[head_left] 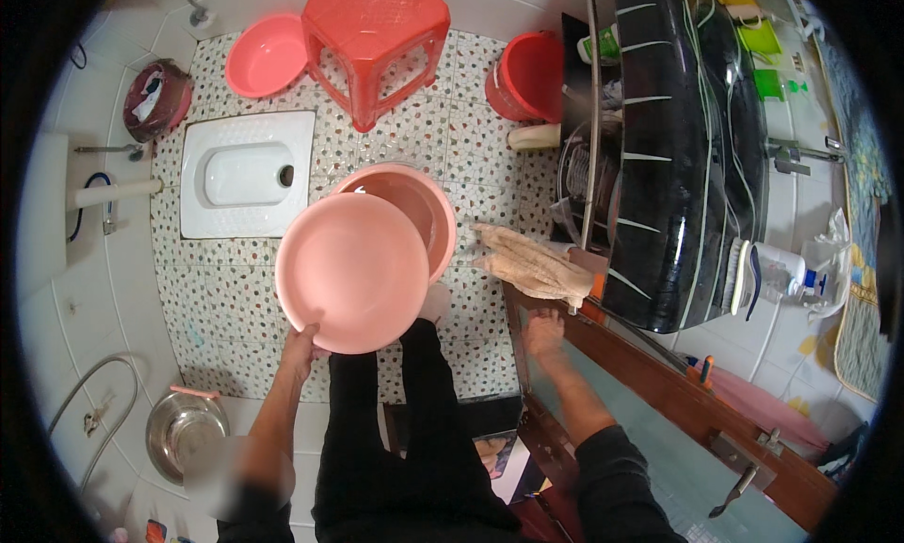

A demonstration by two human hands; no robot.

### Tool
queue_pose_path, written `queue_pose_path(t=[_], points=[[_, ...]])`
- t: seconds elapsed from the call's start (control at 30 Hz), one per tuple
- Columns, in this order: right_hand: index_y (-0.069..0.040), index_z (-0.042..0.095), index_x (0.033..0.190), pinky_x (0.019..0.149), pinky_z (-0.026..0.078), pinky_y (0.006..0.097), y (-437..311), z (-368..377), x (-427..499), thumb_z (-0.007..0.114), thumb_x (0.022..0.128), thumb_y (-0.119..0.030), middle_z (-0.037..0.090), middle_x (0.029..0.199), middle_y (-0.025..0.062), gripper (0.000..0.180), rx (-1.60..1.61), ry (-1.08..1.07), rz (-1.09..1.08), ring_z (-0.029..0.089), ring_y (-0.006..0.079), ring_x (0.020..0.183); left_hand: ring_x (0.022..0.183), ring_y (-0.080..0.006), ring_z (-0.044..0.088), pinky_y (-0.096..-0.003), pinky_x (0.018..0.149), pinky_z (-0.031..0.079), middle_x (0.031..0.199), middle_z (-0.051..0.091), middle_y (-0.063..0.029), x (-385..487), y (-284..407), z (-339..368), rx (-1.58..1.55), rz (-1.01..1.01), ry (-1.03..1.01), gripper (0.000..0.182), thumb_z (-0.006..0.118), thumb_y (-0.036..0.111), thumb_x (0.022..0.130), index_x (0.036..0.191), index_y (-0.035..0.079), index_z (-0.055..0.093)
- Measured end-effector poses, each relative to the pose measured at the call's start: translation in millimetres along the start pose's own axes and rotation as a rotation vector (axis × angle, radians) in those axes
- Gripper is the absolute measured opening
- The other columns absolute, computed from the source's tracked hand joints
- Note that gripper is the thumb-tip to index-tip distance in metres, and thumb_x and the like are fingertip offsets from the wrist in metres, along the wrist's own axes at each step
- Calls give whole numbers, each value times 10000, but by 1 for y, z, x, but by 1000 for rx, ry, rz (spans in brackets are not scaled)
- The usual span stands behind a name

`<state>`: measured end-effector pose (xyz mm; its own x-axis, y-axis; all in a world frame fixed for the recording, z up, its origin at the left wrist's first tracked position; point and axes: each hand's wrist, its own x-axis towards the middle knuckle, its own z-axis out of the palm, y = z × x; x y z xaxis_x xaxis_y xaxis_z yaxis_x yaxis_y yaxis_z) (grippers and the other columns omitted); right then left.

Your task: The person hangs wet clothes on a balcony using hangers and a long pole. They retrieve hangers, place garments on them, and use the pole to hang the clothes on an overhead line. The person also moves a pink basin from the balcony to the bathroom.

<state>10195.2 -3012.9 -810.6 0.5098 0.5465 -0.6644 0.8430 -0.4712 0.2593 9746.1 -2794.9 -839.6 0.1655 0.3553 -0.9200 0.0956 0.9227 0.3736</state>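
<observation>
My left hand grips the near rim of a pale pink plastic basin, thumb on its inner side. That basin partly covers a second pink basin or bucket standing on the pebble-patterned floor, which seems to hold water. My right hand is at the right, near the edge of a brown-framed door, just below a beige towel that hangs from a metal rail. Nothing shows in this hand; its fingers are curled, and whether they touch the door frame I cannot tell.
A squat toilet is set in the floor at left. Beyond are a red plastic stool, a pink basin and a red bucket. A black-covered washing machine or counter stands right, above the door. A steel bowl lies lower left.
</observation>
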Motion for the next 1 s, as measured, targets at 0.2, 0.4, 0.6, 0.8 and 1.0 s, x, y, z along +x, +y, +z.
queue_pose_path(t=[0.2,0.4,0.6,0.8,1.0], points=[[-54,636,1146,881,510,417,16,37,24,620,877,-290,693,1024,202,358,563,-183,43,658,329,1011,844,-186,690,-294,593,577,1118,659,-117,29,-1,11,63,-1,9,433,515,207,971,1368,44,457],[-35,644,1131,825,515,347,-97,80,36,602,909,-266,702,973,151,323,1003,-242,-29,664,248,923,820,-170,697,-276,588,600,1093,671,-112,62,13,34,54,34,-84,433,577,221,967,1344,24,499],[-17,610,1174,747,511,325,-157,87,50,609,913,-254,678,887,106,352,1139,-254,17,636,190,818,771,-177,709,-278,552,609,1111,674,-137,92,23,50,91,70,-121,452,616,202,955,1352,19,500],[6,595,1183,681,515,312,-156,90,64,622,919,-252,673,906,90,370,1182,-273,-6,625,164,809,787,-196,690,-290,546,592,1102,649,-144,117,12,44,209,114,-59,597,723,270,894,1352,2,449],[-14,510,1308,722,542,317,-153,78,71,647,934,-350,622,1137,121,522,1470,-425,144,618,188,953,987,-189,588,-293,665,538,1155,566,-152,138,1,31,424,88,210,749,797,404,824,1330,-1,420]])
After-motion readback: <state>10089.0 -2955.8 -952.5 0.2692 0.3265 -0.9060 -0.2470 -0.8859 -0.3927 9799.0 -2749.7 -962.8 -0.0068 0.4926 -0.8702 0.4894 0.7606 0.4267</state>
